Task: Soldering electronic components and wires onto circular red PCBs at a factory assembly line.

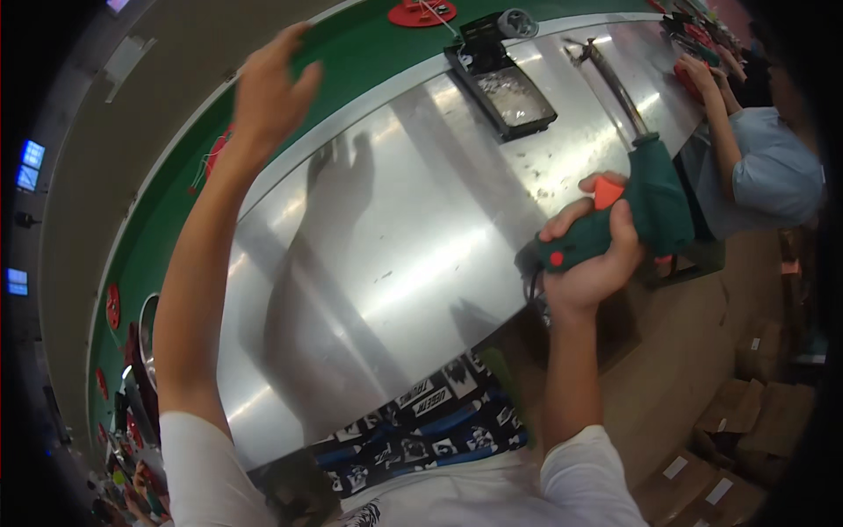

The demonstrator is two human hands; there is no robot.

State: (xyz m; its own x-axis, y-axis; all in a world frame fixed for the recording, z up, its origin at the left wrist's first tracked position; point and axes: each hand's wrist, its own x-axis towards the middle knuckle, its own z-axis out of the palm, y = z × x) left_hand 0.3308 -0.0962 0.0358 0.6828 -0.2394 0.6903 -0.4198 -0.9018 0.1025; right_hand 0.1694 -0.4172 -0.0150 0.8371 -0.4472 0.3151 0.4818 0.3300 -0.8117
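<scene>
My right hand [601,263] is wrapped round the handle of a green pistol-grip power tool [660,189] with an orange trigger. A long metal barrel [617,88] runs from its front toward the far side of the bench, with a small fitting at the tip. I cannot make out the tool's exact kind. My left hand [270,92] is raised over the far left edge of the metal bench top [421,255], thumb apart from the fingers and nothing in it. Its shadow falls on the metal. A black stand with a shallow tray [509,97] sits at the far edge, left of the barrel.
A green belt [360,57] runs behind the bench and carries a red disc [421,12] with white wire. At the right a co-worker in a light blue sleeve [777,167] handles something red. Cardboard boxes [729,413] lie at lower right. Small dark bits dot the bench.
</scene>
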